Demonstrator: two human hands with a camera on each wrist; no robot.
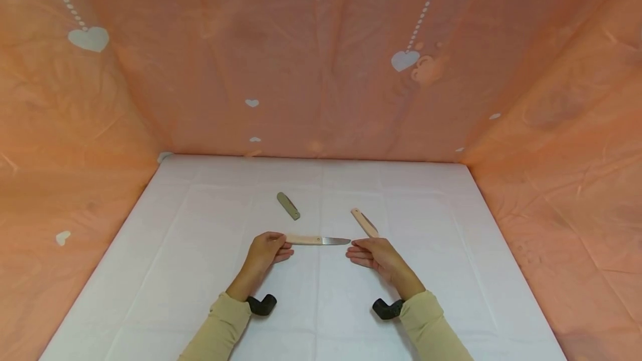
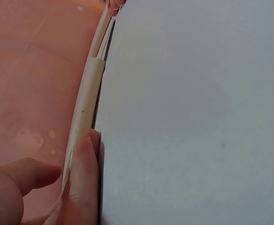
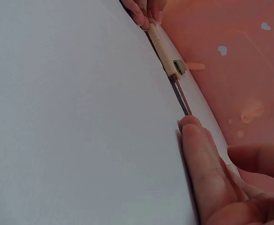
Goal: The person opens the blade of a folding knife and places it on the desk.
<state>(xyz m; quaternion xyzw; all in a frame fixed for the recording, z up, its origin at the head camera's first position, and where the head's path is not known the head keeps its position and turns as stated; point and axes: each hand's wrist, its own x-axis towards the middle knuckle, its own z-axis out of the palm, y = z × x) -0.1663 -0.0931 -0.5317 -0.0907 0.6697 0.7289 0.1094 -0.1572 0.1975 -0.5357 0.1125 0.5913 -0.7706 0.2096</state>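
Note:
An unfolded pocket knife (image 1: pixel 303 239) with a pale handle lies crosswise in the head view, its steel blade (image 1: pixel 336 241) pointing right. My left hand (image 1: pixel 266 249) pinches the butt end of the handle between thumb and fingers. At the blade's tip is my right hand (image 1: pixel 376 258), fingers extended and fingertips right at the point. In the right wrist view its thumb (image 3: pixel 256 158) stands apart from the fingers. Just behind this hand lies a folded pinkish pocket knife (image 1: pixel 364 222), its near end partly hidden by the hand. A folded green pocket knife (image 1: pixel 288 206) lies farther back.
A white cloth (image 1: pixel 200 272) covers the table. Orange sheets with white hearts (image 1: pixel 321 71) rise along its back and both sides. Black wrist mounts (image 1: pixel 262 305) stick out inward from both sleeves.

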